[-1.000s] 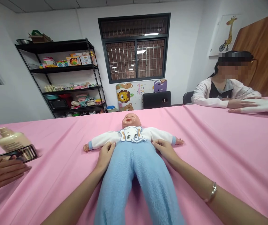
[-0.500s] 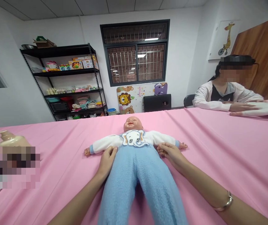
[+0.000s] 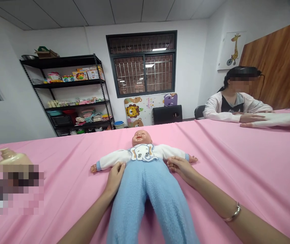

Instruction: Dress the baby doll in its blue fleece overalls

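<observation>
A baby doll (image 3: 142, 138) lies on its back on the pink cloth, head away from me, arms spread to both sides. It wears a fleecy romper (image 3: 135, 183) with light blue legs, white sleeves, blue cuffs and an elephant face (image 3: 143, 153) on the chest. At the waist on the left side, my left hand (image 3: 115, 176) has its fingers closed on the romper's edge. My right hand (image 3: 182, 167) pinches the romper at the opposite side, just below the doll's sleeve. The fabric between my fingertips is mostly hidden. The feet lie outside the view.
A beige pump bottle (image 3: 14, 158) stands at the left, beside a blurred-out patch. Across the table at the right sits a person (image 3: 232, 101), hands at a white-sleeved limb (image 3: 277, 119). Behind the table are a black shelf rack (image 3: 66, 61) and a folded black chair (image 3: 167, 114).
The camera view has tilted up and turned slightly right, so the scene sits lower and further left. Both hands keep their places at the romper's sides.
</observation>
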A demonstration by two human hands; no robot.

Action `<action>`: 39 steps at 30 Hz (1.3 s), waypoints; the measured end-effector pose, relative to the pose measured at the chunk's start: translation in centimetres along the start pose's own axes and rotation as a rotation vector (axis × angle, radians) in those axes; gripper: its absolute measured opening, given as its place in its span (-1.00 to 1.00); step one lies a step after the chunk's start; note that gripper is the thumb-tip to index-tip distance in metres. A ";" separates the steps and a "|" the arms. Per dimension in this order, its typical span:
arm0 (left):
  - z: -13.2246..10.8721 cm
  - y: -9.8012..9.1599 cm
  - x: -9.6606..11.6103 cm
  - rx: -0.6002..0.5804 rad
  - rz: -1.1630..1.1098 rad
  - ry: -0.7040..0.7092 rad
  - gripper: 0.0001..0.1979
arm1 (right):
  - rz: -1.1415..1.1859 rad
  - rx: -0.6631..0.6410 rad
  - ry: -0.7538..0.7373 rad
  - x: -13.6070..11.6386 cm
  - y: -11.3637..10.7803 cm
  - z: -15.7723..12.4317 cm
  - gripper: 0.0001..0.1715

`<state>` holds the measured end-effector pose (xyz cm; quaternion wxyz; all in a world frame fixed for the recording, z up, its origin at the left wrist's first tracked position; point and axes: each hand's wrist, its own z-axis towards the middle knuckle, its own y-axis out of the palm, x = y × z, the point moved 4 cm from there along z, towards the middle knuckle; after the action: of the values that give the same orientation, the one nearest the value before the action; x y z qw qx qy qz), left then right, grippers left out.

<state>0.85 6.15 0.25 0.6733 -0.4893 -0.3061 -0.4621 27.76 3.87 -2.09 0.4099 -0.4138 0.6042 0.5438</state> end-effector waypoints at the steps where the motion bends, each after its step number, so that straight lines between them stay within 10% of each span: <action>1: 0.0 0.0 -0.2 0.001 -0.002 0.004 -0.64 | -0.002 -0.005 -0.001 0.1 -0.1 0.0 -0.68; 39: -0.3 0.0 0.3 -0.033 0.029 0.004 -0.65 | -0.370 -0.080 -0.140 -0.9 1.5 -1.1 -0.68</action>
<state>0.96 5.80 0.45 0.6724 -0.5039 -0.2900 -0.4581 26.59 2.87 -0.70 0.5272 -0.4949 0.4656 0.5103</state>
